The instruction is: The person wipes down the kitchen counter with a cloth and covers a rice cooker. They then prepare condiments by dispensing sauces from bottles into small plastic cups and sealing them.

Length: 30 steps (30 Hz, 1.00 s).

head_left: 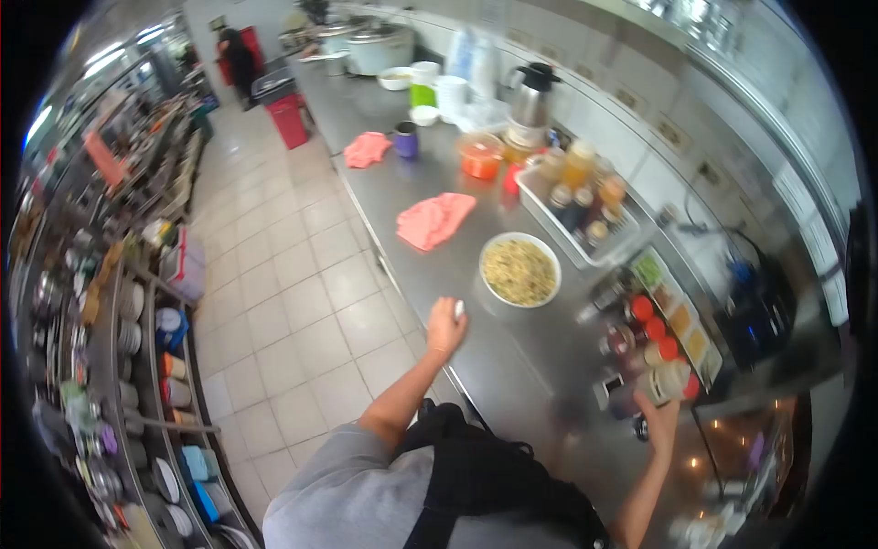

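Observation:
My right hand [660,419] is closed around a clear bottle with pale contents [666,381], among the spice jars at the right of the counter. Several of those jars [655,329] have red lids and stand in a row. My left hand [444,328] is held closed over the counter's front edge, with a small white thing [459,309] showing at its fingers; its kind cannot be made out. Beyond my left hand sits a white bowl [482,279] full of yellowish, chopped-looking food.
Two pink cloths [435,220] lie on the steel counter [512,352]. A white basket of sauce bottles [611,257], an orange-filled tub [481,156], a purple cup [406,141] and a thermos jug [530,96] stand farther back. Shelves of dishes [133,357] line the left. Another person [240,69] stands far off.

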Tool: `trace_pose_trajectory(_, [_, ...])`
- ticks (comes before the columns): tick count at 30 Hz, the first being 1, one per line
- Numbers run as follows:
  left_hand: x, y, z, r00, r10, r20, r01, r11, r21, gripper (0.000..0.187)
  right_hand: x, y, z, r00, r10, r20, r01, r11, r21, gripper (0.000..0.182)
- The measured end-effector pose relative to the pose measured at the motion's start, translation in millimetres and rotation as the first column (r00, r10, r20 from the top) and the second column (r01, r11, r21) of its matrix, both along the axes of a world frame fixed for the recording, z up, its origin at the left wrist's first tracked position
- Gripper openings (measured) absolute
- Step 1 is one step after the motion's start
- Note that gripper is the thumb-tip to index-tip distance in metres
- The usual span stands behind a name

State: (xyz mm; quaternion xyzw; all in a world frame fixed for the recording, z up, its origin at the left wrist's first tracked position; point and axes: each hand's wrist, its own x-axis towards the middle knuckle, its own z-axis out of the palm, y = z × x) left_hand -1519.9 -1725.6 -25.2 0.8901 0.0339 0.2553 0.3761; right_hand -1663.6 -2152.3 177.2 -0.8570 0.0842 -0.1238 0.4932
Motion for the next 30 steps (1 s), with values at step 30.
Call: trace_pose_trajectory(30, [2.7, 15.2, 9.8, 0.969, -0.219, -0.115, 0.228, 0.971, 0.074, 0.030, 105.4, 113.6, -27.5, 1.000, 0.008, 0.007, -0.007, 0.992, -0.123, 0.080])
